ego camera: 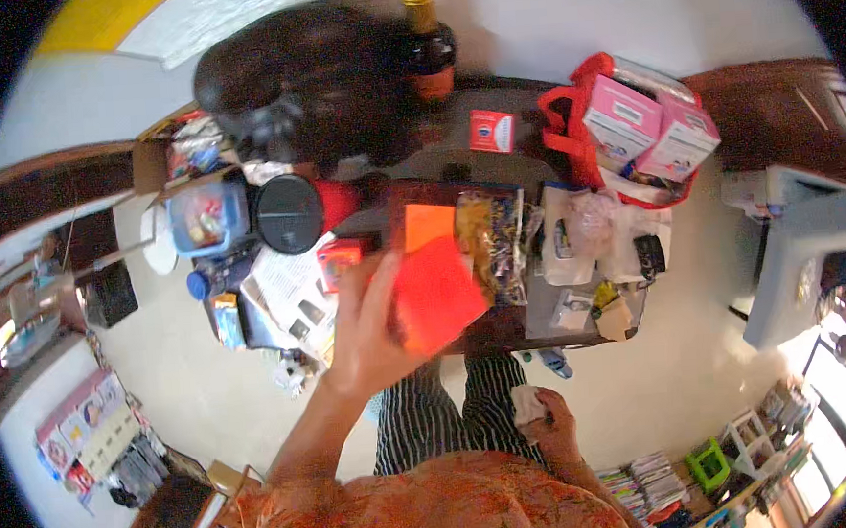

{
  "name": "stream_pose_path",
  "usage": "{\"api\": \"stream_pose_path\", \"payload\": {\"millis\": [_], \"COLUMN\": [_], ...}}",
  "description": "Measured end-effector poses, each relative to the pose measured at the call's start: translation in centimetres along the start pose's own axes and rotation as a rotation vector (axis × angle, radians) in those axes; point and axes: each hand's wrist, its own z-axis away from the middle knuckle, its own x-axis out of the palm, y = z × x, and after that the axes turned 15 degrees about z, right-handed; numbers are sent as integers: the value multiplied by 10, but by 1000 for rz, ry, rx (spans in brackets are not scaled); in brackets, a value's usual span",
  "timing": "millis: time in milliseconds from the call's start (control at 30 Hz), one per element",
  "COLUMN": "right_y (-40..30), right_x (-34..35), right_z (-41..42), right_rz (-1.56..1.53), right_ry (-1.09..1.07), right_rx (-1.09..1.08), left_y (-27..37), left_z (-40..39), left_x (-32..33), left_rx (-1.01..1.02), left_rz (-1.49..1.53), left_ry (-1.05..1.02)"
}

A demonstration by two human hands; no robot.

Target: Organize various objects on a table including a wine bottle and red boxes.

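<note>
My left hand (368, 327) grips a flat bright red item (436, 296) by its left side, above the front of the dark table; whether it is card or a box I cannot tell. Behind it lies an orange sheet (427, 225), with clear plastic packets (495, 244) to its right. A small red box (340, 261) is just beyond my left fingers. My right hand (552, 428) is low beside my striped trousers, its fingers closed on a crumpled white cloth or tissue (528, 405).
A dark bottle with a gold top (430, 50) stands at the back. A red bag (587, 142) holds pink and white boxes. On the left are a black-lidded container (289, 214), a blue plastic tub (206, 216) and printed papers (284, 281). A small red-and-white box (492, 131) lies farther back.
</note>
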Motion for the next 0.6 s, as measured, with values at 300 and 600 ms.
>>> {"api": "stream_pose_path", "payload": {"millis": [300, 600], "right_y": [7, 20], "right_x": [-22, 10], "right_z": [-2, 11], "right_rz": [20, 187], "right_ry": [-13, -131], "right_rx": [60, -237], "left_y": [-124, -218], "left_z": [154, 139], "left_x": [-88, -70], "left_rx": [-511, -311], "left_rz": [-347, -501], "left_ry": [212, -38]}}
